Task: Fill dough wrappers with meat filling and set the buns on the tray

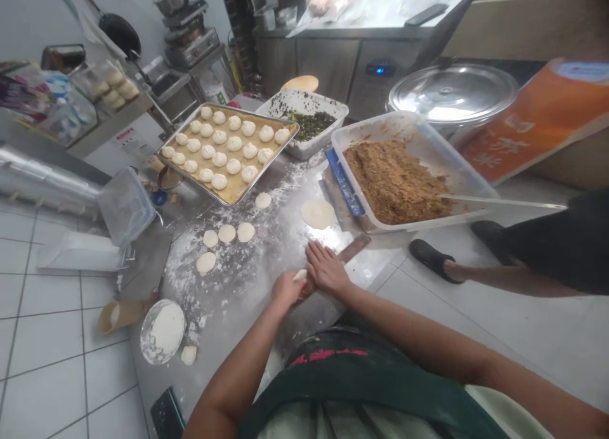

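Observation:
My right hand [327,268] lies flat across a brown wooden rolling pin [354,249], its fingers stretched out. Close beside it, my left hand [287,289] has its fingers closed on the edge of a small dough round [299,275], mostly hidden under my hands. A larger, flat dough wrapper [318,214] rests on the floured metal table [266,261] just beyond them. Several thicker dough discs [227,234] are to the left, and a single disc [263,200] sits nearer the tray.
A tray of filled buns [228,200] stands at the back left. Behind are a tub of chopped greens [309,150] and a tub of brown filling [399,179] with a long handle. A flour bowl [162,332] and phone [167,415] lie left; another person's leg [514,280] is right.

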A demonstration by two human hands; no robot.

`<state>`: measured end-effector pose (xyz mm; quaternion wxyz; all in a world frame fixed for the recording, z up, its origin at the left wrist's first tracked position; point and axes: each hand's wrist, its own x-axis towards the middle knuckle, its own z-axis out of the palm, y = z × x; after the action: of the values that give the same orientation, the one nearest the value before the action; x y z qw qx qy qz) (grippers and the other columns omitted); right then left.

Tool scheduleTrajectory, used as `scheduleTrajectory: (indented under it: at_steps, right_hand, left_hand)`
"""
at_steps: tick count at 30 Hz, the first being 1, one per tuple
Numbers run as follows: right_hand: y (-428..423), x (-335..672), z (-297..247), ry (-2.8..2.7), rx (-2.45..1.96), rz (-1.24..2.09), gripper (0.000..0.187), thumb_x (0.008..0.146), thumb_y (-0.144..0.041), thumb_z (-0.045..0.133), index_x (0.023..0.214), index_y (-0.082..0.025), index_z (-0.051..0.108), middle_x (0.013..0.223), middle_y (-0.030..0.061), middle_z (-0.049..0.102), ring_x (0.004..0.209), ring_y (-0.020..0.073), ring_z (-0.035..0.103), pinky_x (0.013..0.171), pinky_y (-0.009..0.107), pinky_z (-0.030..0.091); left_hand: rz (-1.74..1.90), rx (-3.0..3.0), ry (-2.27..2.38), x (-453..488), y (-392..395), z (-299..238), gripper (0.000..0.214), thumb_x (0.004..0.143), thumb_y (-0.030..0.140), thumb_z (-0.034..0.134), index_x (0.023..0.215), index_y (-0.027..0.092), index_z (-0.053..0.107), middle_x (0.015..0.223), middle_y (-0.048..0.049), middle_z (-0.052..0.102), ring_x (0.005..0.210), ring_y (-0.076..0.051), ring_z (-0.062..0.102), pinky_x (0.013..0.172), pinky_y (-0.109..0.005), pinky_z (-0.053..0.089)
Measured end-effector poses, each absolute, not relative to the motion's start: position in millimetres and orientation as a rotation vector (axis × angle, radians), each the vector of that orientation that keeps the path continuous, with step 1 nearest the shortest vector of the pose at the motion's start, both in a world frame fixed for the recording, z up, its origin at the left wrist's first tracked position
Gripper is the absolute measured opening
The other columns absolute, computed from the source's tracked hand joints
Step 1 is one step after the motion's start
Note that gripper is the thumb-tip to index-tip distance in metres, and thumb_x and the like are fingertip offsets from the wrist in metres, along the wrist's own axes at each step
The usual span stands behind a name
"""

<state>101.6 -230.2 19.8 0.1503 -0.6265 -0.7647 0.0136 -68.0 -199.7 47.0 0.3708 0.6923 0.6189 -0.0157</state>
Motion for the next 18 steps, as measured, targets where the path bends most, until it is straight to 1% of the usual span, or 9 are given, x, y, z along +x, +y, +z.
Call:
scheduleTrajectory:
  at_steps: [2,5,7,10,12,14,16,18]
  right_hand:
    - [-224.8,98.4,21.7,-2.162,-1.807,0.024,0.048,0.087,-0.03,0.034,0.13,-0.007,0.037,0.14,0.0143,0.028,0.129,0.0262,0.018,0.101,0.044,0.023]
    - [-243.3,104.5,14.9,-2.246,-1.69,0.019,0.048,0.087,-0.029,0.034,0.13,-0.008,0.036,0.139,0.0129,0.029,0.129,0.0252,0.019,0.101,0.044,0.024]
    - [-253.9,107.9,10.1,-2.268,-1.686,0.024,0.049,0.086,-0.028,0.035,0.131,-0.008,0.035,0.139,0.013,0.028,0.129,0.0254,0.018,0.101,0.044,0.023]
    - [-239.9,100.8,13.5,-2.235,-1.705,0.016,0.046,0.087,-0.027,0.034,0.129,-0.009,0.039,0.138,0.0127,0.032,0.129,0.025,0.021,0.101,0.044,0.024]
    - [-226.0,94.2,18.2,-2.169,-1.754,0.0,0.048,0.087,-0.03,0.034,0.129,-0.008,0.038,0.138,0.0139,0.031,0.129,0.0257,0.02,0.102,0.045,0.022]
    - [-227.4,93.6,18.4,-2.182,-1.734,-0.001,0.049,0.087,-0.03,0.035,0.13,-0.006,0.037,0.138,0.0146,0.03,0.129,0.0253,0.019,0.102,0.045,0.022]
    - [-243.0,98.3,13.7,-2.252,-1.667,0.013,0.048,0.087,-0.028,0.035,0.13,-0.007,0.037,0.138,0.0139,0.031,0.129,0.0247,0.02,0.102,0.044,0.023]
    - [-255.6,100.8,9.6,-2.297,-1.666,0.049,0.048,0.086,-0.027,0.036,0.131,-0.008,0.036,0.139,0.0133,0.029,0.129,0.0251,0.019,0.103,0.044,0.022]
  left_hand:
    - [-0.028,1.786,1.627,-65.4,-199.8,48.4,0.03,0.079,0.036,0.047,0.092,0.015,0.065,0.096,-0.0113,0.064,0.093,-0.022,0.056,0.082,-0.03,0.038]
    - [-0.037,1.762,1.687,-70.7,-200.1,51.2,0.031,0.083,0.028,0.04,0.096,0.013,0.062,0.096,-0.0123,0.064,0.092,-0.02,0.056,0.081,-0.029,0.039]
    - [-0.055,1.747,1.679,-72.9,-201.8,52.2,0.028,0.081,0.025,0.043,0.1,0.013,0.06,0.096,-0.0109,0.064,0.088,-0.018,0.057,0.077,-0.027,0.041]
    - [-0.068,1.766,1.63,-67.3,-202.4,53.1,0.029,0.077,0.031,0.052,0.098,0.015,0.061,0.097,-0.0098,0.064,0.09,-0.019,0.057,0.079,-0.027,0.04]
    - [-0.059,1.778,1.637,-63.7,-199.5,54.4,0.03,0.078,0.036,0.049,0.094,0.015,0.062,0.1,-0.0119,0.063,0.095,-0.022,0.054,0.083,-0.03,0.039]
    - [-0.045,1.764,1.672,-66.0,-195.9,55.6,0.03,0.081,0.033,0.044,0.094,0.014,0.062,0.101,-0.0129,0.062,0.097,-0.022,0.054,0.085,-0.032,0.038]
    - [-0.041,1.725,1.695,-72.5,-194.6,55.6,0.028,0.081,0.028,0.043,0.097,0.014,0.062,0.098,-0.0113,0.063,0.092,-0.02,0.056,0.081,-0.031,0.04]
    - [-0.041,1.687,1.688,-77.2,-196.6,54.2,0.026,0.079,0.026,0.047,0.097,0.015,0.062,0.093,-0.0089,0.065,0.085,-0.019,0.058,0.076,-0.029,0.042]
